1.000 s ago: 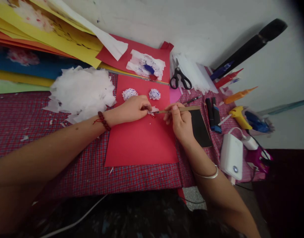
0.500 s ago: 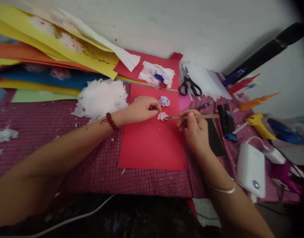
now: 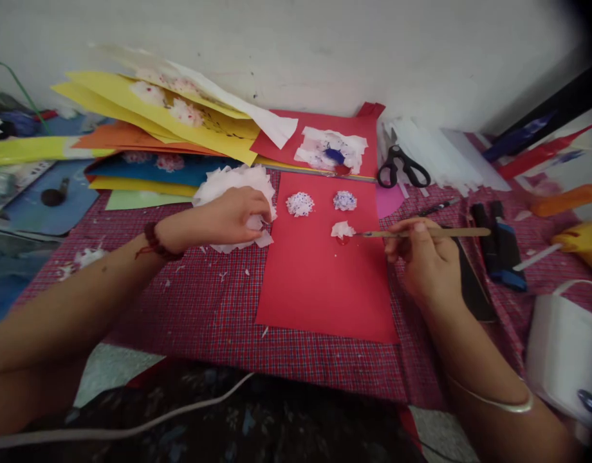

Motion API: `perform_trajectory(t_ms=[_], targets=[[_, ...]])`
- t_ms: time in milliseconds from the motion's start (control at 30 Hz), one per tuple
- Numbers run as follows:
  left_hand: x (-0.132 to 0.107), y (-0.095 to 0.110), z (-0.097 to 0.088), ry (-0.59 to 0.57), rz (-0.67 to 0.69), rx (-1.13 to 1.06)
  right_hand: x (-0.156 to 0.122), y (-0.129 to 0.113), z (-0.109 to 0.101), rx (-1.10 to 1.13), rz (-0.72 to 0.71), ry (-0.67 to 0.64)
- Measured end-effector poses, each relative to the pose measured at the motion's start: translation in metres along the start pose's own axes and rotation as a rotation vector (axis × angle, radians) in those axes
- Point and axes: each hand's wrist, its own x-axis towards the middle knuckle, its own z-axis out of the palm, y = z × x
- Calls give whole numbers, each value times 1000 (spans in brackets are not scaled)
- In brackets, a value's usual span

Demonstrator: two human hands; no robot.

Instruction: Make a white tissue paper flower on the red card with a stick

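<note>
Stick [image 3: 462,232], slim and wooden, is clamped between the thumb and fingers of the right hand [image 3: 428,260], its tip at a white paper tuft [image 3: 343,229] toward the right edge of the red sheet [image 3: 320,289]. Two speckled paper balls [image 3: 300,204] sit near its far edge. Beyond its left edge, the left hand [image 3: 228,217] is over a white paper pile [image 3: 238,177], fingers curled; whether they grip anything, I cannot tell.

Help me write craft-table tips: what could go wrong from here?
The stick in the right hand has its tip by the small white paper and might nudge it out of place. The left hand, at the pile of white papers, could scatter loose pieces. The glossy red spot beside that small paper might smear if wet.
</note>
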Motion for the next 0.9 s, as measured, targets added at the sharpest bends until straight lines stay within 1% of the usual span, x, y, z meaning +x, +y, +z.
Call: perform_trajectory(t_ms=[133,233,333,400,467,533,633,767,833,900], targets=[[-26,13,14,69,112,227,0,1,2,-7,2,-3],[-35,19,22,109,121,307,0,1,3,-20,9,-12],[-31,26,24,226,91,251,0,1,4,-30,1,-14],[-23,34,18,341,63,132,0,2,4,-29,-5,-17],[-14,45,10,411,35,-24,1,3,4,-41,-19,-25],[-2,56,2,392,-11,-179,3,4,5,-64,-40,-31],[23,67,0,282,-92,-403,5,3,7,-69,-50,-53],[60,74,14,189,-98,-601,5,0,11,-76,-28,-88],[74,75,22,171,-117,-663,5,-1,11,-87,-23,-100],[83,74,28,169,-136,-700,6,-1,12,-86,-25,-109]])
